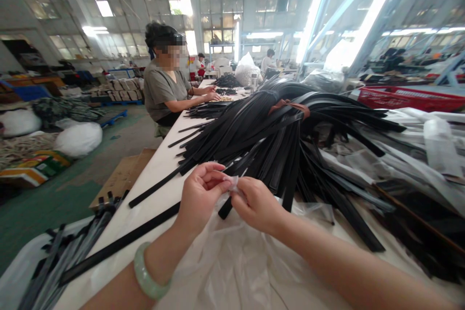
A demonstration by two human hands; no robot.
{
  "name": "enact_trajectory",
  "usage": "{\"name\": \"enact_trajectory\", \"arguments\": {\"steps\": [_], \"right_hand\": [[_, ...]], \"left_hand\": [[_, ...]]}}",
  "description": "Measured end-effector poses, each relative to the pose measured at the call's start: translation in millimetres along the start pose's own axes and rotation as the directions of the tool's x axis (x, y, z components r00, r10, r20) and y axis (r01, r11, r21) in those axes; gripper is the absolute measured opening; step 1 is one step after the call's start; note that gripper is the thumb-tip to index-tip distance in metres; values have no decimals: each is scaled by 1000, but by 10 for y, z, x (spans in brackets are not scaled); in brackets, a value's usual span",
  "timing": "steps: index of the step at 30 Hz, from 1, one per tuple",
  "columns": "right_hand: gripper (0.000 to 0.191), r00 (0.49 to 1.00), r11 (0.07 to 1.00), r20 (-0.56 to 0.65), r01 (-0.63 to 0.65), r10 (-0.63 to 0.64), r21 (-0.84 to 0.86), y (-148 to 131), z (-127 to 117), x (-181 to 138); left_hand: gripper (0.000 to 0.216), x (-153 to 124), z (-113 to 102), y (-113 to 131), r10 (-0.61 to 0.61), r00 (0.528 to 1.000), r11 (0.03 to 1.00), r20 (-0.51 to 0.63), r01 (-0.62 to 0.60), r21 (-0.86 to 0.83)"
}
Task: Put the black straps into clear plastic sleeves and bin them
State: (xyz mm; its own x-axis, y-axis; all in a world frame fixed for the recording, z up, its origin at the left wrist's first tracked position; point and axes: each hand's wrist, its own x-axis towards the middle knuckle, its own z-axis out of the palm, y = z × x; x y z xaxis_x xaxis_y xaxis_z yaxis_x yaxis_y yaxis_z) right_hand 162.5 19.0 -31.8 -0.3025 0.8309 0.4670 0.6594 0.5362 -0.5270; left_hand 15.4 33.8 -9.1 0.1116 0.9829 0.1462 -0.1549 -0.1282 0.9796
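Note:
My left hand (pixel 203 194) and my right hand (pixel 257 203) meet over the front of the table, fingertips close together. Between them they pinch a clear plastic bag (pixel 236 252), whose gathered edge shows at the fingers while the rest spreads below, crumpled and see-through. A green bangle is on my left wrist. Just beyond my hands lies a big heap of black strips (pixel 232 140), bound by a brown tie (pixel 288 106). One black strip (pixel 123 242) runs under my left hand toward the table's left edge.
Across the left edge stands a co-worker (pixel 165 77) with hands over small pieces on the table. A white bin (pixel 22 271) with strips stands at the lower left. Clear plastic (pixel 441 145) and a red crate (pixel 410 99) lie at the right.

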Motion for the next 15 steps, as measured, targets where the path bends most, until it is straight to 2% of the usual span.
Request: {"name": "enact_trajectory", "arguments": {"steps": [5,7,11,15], "right_hand": [[4,994,999,-101,-38,35,-32,-25,-63,11],[10,994,998,-113,-16,10,-54,-45,-73,5],[29,999,993,-31,38,-42,-116,-65,-55,-28],[46,1000,986,6,14,-13,-164,-80,-24,-42]], "left_hand": [[35,44,-26,-48,23,998,1000,-50,-23,13],[36,69,-47,-82,15,998,1000,-66,-15,-6],[35,84,-65,-113,-17,998,1000,-64,16,-20],[36,59,-42,-94,-16,999,1000,-49,17,17]]}}
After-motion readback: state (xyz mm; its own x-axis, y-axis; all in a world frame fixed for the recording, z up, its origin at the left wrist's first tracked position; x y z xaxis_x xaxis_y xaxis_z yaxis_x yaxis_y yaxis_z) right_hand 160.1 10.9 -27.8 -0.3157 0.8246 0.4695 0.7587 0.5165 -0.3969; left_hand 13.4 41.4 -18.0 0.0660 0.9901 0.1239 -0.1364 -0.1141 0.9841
